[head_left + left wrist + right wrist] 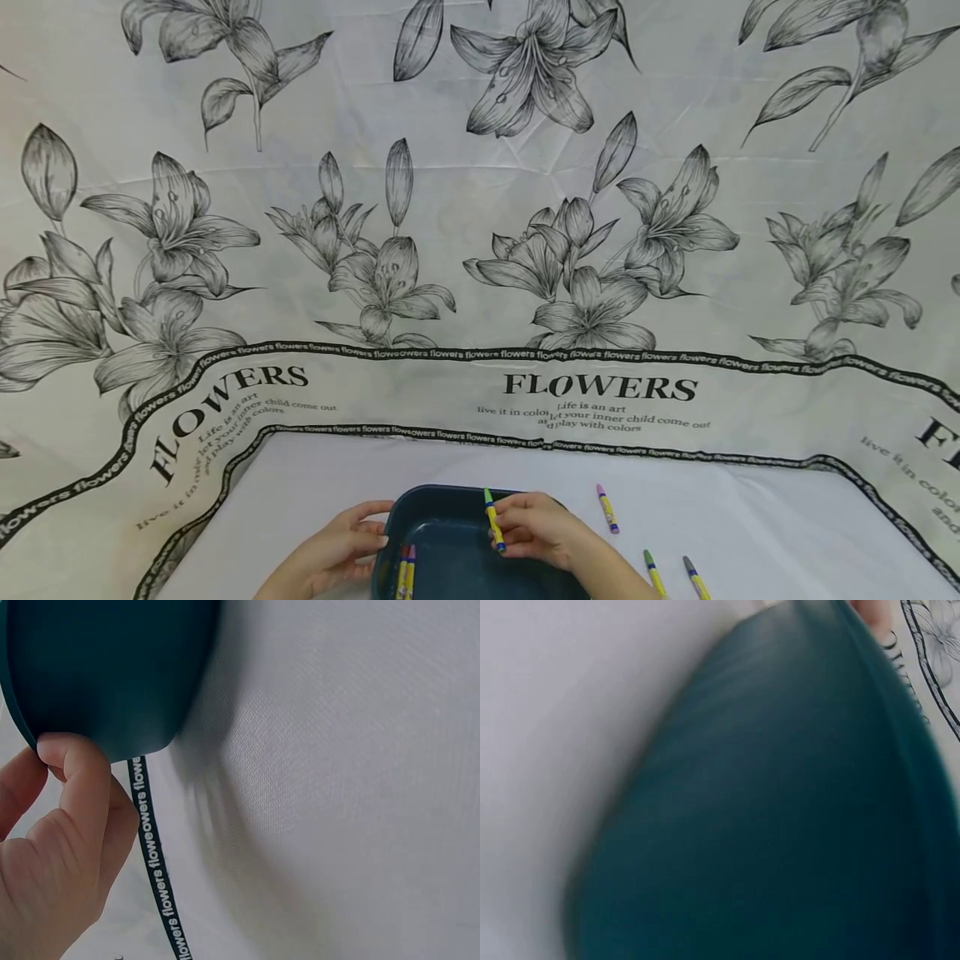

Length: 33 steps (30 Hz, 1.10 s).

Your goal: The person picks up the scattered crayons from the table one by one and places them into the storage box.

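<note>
A dark teal tray (442,492) stands on the white cloth at the front of the head view. My left hand (337,546) grips its left rim, thumb and fingers on either side of the wall, as the left wrist view also shows with the tray's outer side (112,682). Over the tray's far right part, my right hand (543,529) pinches a green-tipped crayon (492,518) with a yellow wrapper. Two crayons (409,571) lie side by side inside the tray at its left. The right wrist view is mostly filled by the blurred tray wall (765,795).
Right of the tray, a pink-purple crayon (608,509), a green crayon (654,573) and a grey crayon (696,577) lie on the white cloth (735,508). Behind rises a flower-printed sheet (450,200) with a black lettered border.
</note>
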### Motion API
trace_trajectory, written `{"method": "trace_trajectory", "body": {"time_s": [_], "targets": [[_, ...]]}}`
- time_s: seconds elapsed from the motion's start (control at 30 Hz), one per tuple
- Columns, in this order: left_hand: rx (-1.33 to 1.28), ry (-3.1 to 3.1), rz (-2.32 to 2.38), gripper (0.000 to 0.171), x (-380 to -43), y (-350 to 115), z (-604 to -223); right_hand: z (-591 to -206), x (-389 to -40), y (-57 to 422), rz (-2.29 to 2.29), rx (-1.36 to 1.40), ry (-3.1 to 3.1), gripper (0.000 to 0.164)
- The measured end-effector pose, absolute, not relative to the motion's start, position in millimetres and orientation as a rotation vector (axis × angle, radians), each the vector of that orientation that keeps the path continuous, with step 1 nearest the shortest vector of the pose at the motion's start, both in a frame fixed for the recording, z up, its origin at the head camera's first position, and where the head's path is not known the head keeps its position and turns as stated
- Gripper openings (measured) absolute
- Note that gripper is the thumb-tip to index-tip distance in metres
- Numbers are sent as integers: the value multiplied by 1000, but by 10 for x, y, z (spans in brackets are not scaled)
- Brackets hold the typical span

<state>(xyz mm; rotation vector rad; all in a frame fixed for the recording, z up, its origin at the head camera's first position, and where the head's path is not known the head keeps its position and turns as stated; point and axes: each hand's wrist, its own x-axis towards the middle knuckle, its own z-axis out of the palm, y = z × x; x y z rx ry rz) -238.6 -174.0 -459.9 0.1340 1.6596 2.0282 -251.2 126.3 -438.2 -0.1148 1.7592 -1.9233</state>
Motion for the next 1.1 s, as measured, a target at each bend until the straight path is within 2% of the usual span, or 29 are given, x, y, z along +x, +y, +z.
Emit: {"method": "trace_trajectory", "body": {"time_s": [0.3, 0.57, 1.1], "targets": [[141, 1638, 2031, 59, -2382, -1742, -4597, -4548, -2414, 999, -1837, 6, 1814, 16], [138, 1622, 2040, 58, -2375, -1758, -4609, -4615, -2278, 955, -1776, 94, 1799, 19], [118, 1630, 2038, 58, -2386, -1741, -4604, -4670, -2332, 861, -1682, 34, 1887, 15]]}}
